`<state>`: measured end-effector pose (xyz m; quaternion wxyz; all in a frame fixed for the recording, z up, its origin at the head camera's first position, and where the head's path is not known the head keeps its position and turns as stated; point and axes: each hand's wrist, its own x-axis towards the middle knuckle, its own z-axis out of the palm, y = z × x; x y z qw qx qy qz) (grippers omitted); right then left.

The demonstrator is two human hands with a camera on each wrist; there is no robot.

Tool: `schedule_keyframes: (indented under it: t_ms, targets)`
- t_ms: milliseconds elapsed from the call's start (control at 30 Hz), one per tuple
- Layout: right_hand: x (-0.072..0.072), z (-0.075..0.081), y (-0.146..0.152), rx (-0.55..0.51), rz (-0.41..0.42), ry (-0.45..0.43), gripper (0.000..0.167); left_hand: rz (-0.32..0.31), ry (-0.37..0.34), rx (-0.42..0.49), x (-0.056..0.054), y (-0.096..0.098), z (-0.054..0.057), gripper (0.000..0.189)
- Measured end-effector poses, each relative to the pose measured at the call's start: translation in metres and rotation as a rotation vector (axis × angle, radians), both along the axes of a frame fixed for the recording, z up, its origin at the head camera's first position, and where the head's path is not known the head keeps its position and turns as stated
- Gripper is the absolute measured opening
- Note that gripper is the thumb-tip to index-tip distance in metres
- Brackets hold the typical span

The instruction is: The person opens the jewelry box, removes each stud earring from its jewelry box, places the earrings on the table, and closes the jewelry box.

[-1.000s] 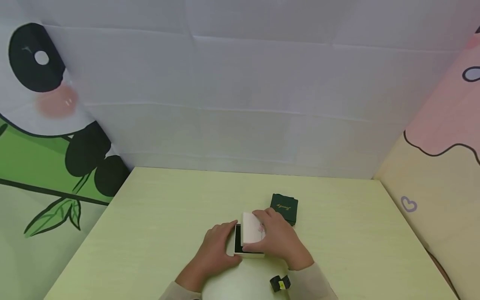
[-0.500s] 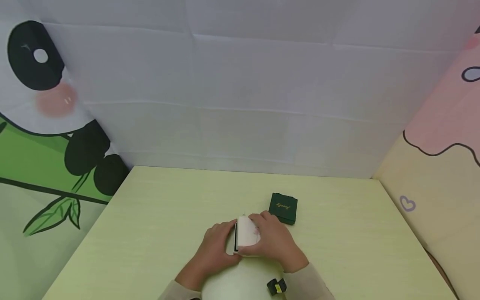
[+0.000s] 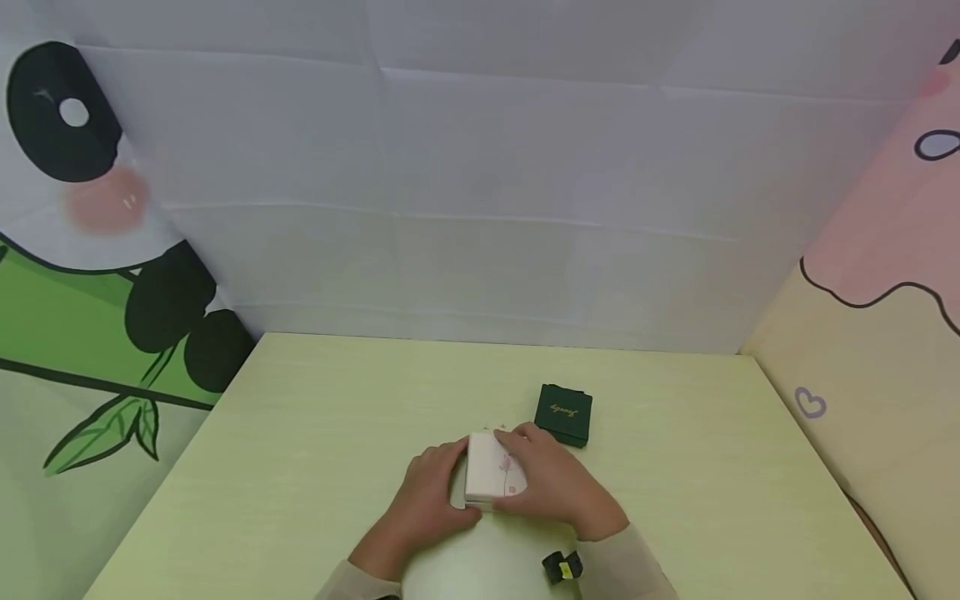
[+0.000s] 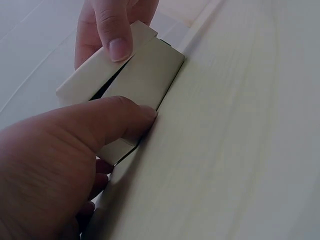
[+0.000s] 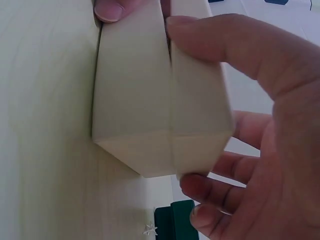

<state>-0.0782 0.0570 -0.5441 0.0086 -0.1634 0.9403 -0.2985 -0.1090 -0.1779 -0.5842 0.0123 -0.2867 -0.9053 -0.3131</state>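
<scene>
A small white cardboard box with a pink flower print lies between my hands in the head view. Its lid (image 3: 486,467) sits over the base (image 5: 132,85), tilted, with a narrow dark gap at one end in the left wrist view. My left hand (image 3: 431,492) steadies the base, thumb on its near side and fingers on the far side. With thumb and fingers on opposite sides, my right hand (image 3: 558,479) grips the lid. The inside of the box is hidden.
Just behind the right hand on the pale table (image 3: 337,417) lies a dark green box (image 3: 564,414) with gold lettering. A small star-shaped thing (image 5: 150,229) shows beside it in the right wrist view. A white cloth wall (image 3: 495,208) rises behind the table.
The right hand has brought the lid left and down over the base, covering the dark interior that showed a second ago. The left hand has stayed at the base.
</scene>
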Motion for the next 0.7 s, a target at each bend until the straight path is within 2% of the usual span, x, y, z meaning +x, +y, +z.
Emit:
schedule_keyframes:
  t_ms: [433, 700]
  targets:
    - [0.0013, 0.0071, -0.0033, 0.037, 0.028, 0.037, 0.088, 0.006, -0.010, -0.016, -0.0011, 0.0003, 0.0004, 0.098]
    - [0.0008, 0.0027, -0.0054, 0.065, 0.036, 0.036, 0.088, 0.009, -0.042, -0.031, 0.0000, 0.0002, 0.0004, 0.104]
